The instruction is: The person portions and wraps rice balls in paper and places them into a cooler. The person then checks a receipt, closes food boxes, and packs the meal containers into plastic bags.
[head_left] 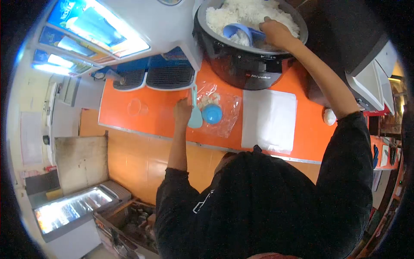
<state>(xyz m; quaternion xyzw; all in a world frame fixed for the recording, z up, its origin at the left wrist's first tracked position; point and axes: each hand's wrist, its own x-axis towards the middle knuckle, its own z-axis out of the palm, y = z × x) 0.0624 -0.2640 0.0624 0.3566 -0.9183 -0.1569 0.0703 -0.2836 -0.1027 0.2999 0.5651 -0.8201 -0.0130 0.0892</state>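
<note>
My right hand point(277, 33) is closed around the handle of a blue scoop point(235, 29), reaching into a large black rice cooker point(243, 67). White rice point(241, 12) fills the cooker, and some sits inside the scoop's cup. Over the orange counter, my left hand point(183, 110) has its fingers curled, right beside a pale green rice paddle point(196, 116). Whether those fingers touch the paddle or hold anything is unclear. Next to the paddle, a small blue bowl point(211, 114) and a little rice point(206, 100) lie on a clear plastic sheet point(230, 116).
White paper sheets point(268, 121) lie on the orange counter point(304, 134) in front of the cooker. A clear cup point(136, 107) stands at the left, near the drinks dispenser's black drip trays point(170, 77). A white roundish item point(329, 116) is at the right, beside a dark appliance point(321, 82).
</note>
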